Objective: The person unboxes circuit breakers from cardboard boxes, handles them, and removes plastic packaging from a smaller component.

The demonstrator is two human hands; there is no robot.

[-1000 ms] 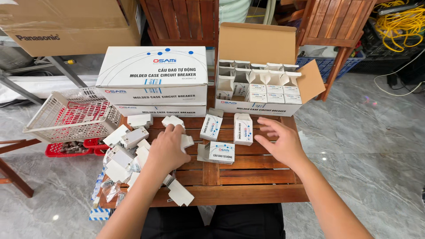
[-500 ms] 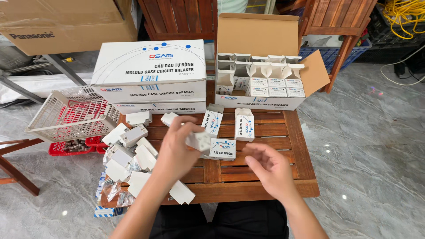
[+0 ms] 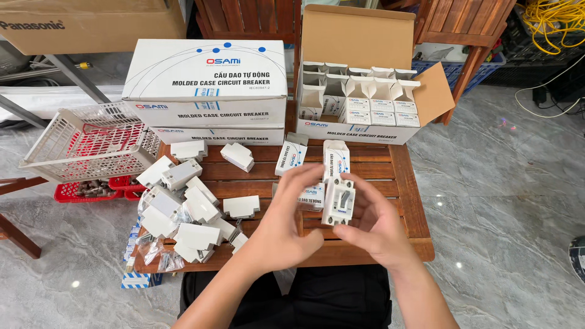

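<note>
Head view. White breaker unit (image 3: 339, 201) held upright above the slatted wooden table (image 3: 407, 183), toggle face toward camera, approx. centre frame. Left hand (image 3: 286, 219) closed on its left edge w/ thumb and fingers; right hand (image 3: 373, 226) pinched on its lower right corner, palm cupped beneath. Behind the unit, partly hidden: small printed carton (image 3: 312, 196) lying on table; two more small cartons (image 3: 292, 155) (image 3: 336, 159) just beyond. Rear right: open cardboard case (image 3: 365, 91), rows of upright small cartons w/ flaps raised, some slots at left empty. Rear left: two stacked white shipping boxes (image 3: 207, 85). Left of table: heap of loose white units (image 3: 189, 210) and clear plastic bags (image 3: 155, 250); tilted mesh basket (image 3: 91, 143) beside, over red tray (image 3: 79, 191).

Handling note (judgement): best gripped by the side walls, not the toggle; kept low over the table; both hands engaged while turning, as smooth plastic likely slips from a corner pinch.
</note>
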